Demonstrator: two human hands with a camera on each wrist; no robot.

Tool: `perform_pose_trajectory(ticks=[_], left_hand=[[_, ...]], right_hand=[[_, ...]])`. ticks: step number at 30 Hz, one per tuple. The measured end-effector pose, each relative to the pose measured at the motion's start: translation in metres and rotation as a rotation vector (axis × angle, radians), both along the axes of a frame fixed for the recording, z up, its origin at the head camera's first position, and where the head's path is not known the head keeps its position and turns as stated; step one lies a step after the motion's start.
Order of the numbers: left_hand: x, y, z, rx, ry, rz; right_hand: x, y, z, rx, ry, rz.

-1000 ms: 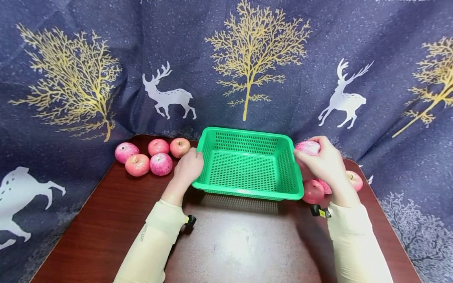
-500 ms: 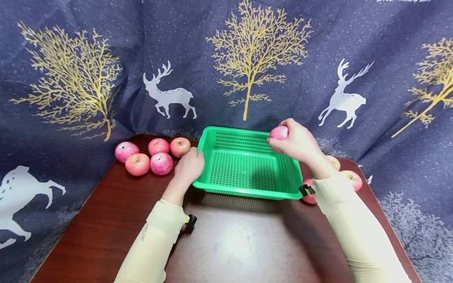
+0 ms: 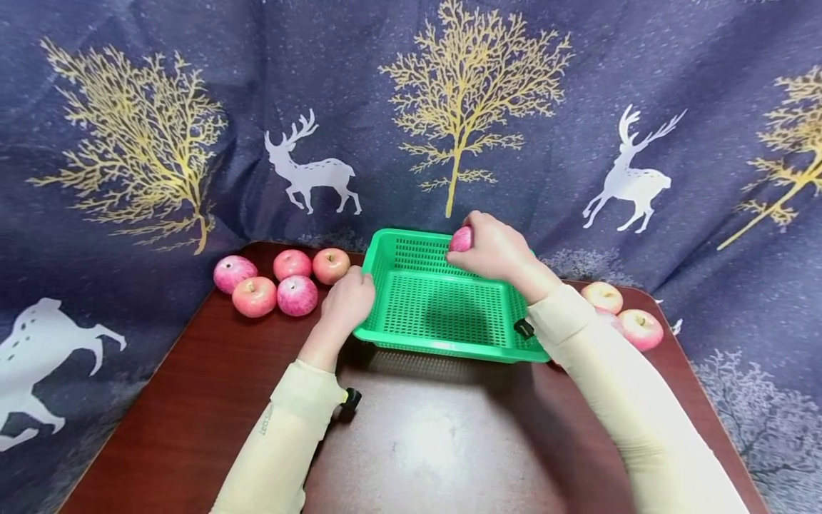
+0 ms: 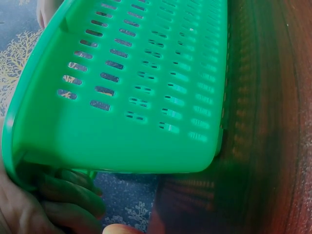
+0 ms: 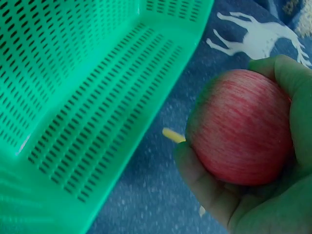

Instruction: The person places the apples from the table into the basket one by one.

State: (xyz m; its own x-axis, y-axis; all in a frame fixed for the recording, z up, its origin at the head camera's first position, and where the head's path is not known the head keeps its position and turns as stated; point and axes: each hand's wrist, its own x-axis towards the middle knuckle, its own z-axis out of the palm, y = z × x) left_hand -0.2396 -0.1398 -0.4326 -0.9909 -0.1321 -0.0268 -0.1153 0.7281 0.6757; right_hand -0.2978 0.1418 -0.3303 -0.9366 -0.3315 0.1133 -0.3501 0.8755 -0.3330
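Observation:
My right hand (image 3: 493, 250) holds a red apple (image 5: 241, 126) between thumb and fingers, above the far part of a green plastic basket (image 3: 443, 348). The apple in the head view is half covered by the hand. My left hand (image 3: 349, 298) grips the basket's left rim. In the left wrist view its fingers (image 4: 73, 195) curl under the rim from outside. The basket has slotted walls and floor, and no fruit shows inside it.
Several apples (image 3: 255, 296) sit in a group left of the basket on the brown table (image 3: 173, 400). More apples (image 3: 641, 329) lie to its right, partly behind the right sleeve. A dark blue curtain (image 3: 359, 86) with deer and trees hangs behind.
My right hand has lifted the apple from the right of the basket and carried it left over the basket. The left hand stays on the rim.

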Motion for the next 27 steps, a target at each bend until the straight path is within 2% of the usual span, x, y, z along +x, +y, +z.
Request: perform_pose_trajectory(ticks=[15,22,27], left_hand=[[0.002,0.001,0.002,-0.007,0.004,0.014],[0.000,0.000,0.000,-0.007,-0.001,0.018],[0.000,0.002,0.002,-0.012,-0.008,0.022]], right_hand=[[-0.017,-0.044,-0.016,0.039,-0.061,0.119],[-0.026,-0.061,-0.031,0.089,-0.067,0.174],[-0.028,-0.069,-0.043,0.082,-0.074,0.170]])
